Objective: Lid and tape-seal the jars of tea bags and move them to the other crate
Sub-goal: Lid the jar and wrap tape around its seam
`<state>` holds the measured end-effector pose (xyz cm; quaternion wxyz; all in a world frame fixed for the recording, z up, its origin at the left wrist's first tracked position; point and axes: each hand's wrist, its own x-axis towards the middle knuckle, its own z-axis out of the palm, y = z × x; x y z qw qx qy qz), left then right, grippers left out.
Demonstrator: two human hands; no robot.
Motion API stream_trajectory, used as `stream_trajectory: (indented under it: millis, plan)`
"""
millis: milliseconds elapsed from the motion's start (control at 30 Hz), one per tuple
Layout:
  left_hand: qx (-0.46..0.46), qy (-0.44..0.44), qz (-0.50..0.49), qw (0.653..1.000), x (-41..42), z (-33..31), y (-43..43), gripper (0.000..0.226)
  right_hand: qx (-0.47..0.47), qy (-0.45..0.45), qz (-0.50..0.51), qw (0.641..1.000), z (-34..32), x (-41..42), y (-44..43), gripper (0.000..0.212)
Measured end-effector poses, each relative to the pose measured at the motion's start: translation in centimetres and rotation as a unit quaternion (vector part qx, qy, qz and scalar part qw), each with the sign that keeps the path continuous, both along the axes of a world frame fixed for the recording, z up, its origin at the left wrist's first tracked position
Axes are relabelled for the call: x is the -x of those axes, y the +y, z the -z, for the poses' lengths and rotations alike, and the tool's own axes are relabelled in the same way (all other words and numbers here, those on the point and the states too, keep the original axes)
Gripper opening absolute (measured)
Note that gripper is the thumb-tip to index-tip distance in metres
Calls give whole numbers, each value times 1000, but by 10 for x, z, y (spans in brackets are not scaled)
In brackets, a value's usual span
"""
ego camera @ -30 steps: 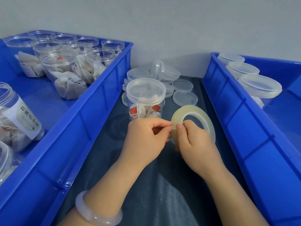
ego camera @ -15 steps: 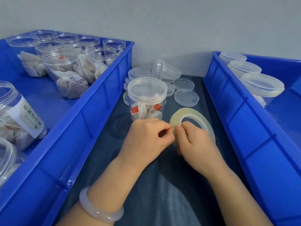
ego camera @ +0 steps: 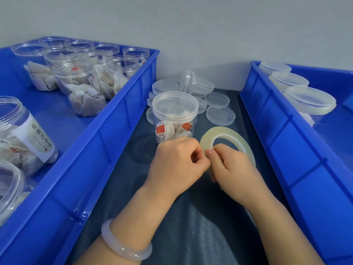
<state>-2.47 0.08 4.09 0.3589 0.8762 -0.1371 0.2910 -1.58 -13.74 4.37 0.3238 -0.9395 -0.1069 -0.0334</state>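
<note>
Shiny plastic everywhere!
Clear glossy plastic jar (ego camera: pixel 174 113); beside it, a smooth translucent tape roll (ego camera: pixel 229 133); glossy blue plastic crate (ego camera: pixel 114 142) to its left; matt dark cloth (ego camera: pixel 191 226) underneath.

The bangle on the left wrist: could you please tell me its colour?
The bangle is a milky, translucent pale white, seen best in the head view.

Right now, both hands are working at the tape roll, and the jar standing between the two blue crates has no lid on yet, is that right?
Not quite. The head view shows the jar between the crates with its clear lid on. The rest holds: the left hand and right hand are both at the tape roll.
</note>
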Motion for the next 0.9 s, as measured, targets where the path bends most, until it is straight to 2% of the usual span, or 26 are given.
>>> stream_trajectory:
  millis: [433,700,833,900]
  plan:
    - [-4,-20,-3,1000,2,-8,4,10,-49,32,-28,998,-7,1,-4,46]
    - [-6,-20,-17,1000,2,-14,9,8,-69,19,-52,996,-6,1,-8,43]
    - [102,-23,-95,990,-2,-15,34,4,-136,20,-38,990,0,5,-16,38]
    - [145,-16,-34,989,3,-15,34,5,-160,22,-37,986,3,4,-15,40]
